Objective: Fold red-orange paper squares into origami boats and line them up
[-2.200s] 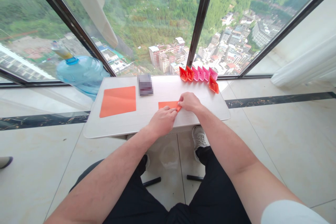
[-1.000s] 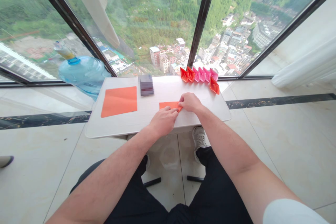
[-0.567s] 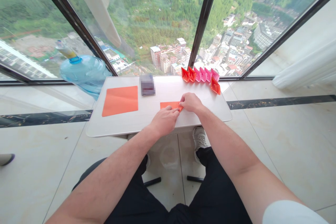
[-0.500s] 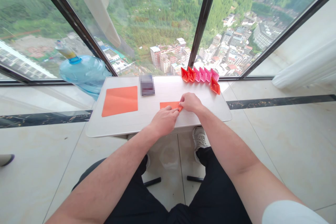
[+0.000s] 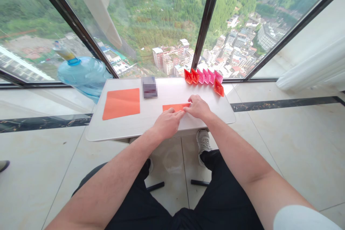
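A folded strip of orange paper (image 5: 172, 107) lies flat near the front edge of the white table. My left hand (image 5: 167, 123) holds it down along its near edge, fingers bent and pressed together over it. At the strip's right end, my right hand (image 5: 198, 107) is closed, with thumb and forefinger pressing on the paper. The fingertips of both hands almost meet there, and they hide part of the near edge. To the left lies a larger flat sheet of orange paper (image 5: 122, 103).
Folded red and pink paper pieces (image 5: 205, 76) stand in a row at the table's (image 5: 126, 127) back right, with an orange-red one (image 5: 219, 88) before them. A blurred dark packet (image 5: 150, 87) lies at the back. A big blue water bottle (image 5: 83, 75) stands left, by the window.
My right hand has shifted from pinching the strip's right corner to pressing nearer my left fingers. The right corner now lies flat and shows. My left hand stays on the near edge.
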Motion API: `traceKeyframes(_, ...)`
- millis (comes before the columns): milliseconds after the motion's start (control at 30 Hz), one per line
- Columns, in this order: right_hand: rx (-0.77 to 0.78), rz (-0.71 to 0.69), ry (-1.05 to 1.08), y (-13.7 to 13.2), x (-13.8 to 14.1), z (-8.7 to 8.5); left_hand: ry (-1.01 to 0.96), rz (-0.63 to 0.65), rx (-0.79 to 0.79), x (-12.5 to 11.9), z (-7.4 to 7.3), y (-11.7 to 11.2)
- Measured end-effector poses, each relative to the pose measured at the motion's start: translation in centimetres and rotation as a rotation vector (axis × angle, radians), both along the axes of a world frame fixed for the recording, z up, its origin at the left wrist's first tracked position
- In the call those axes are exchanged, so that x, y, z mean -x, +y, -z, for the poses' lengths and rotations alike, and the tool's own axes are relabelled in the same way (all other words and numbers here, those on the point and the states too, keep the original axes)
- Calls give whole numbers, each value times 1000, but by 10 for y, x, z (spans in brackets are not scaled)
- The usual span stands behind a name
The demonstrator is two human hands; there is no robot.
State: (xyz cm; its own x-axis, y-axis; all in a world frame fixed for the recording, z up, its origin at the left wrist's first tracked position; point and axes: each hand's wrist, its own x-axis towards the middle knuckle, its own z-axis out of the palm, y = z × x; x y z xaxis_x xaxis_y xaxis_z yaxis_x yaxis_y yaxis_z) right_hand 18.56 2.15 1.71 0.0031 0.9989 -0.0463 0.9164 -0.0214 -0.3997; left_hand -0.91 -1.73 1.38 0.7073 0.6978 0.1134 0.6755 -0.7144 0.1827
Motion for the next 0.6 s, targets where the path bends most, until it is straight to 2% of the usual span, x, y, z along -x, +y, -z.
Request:
traceKeyframes(233, 85, 158, -32, 0, 0, 1, 15, 44, -45, 0, 2, 0)
traceKeyframes(367, 149, 194, -24, 9, -4, -2, 17, 39, -40, -1, 2, 1)
traceKeyframes(600, 159, 242, -22, 17, -16, -5, 2, 36, -27, 0, 3, 1)
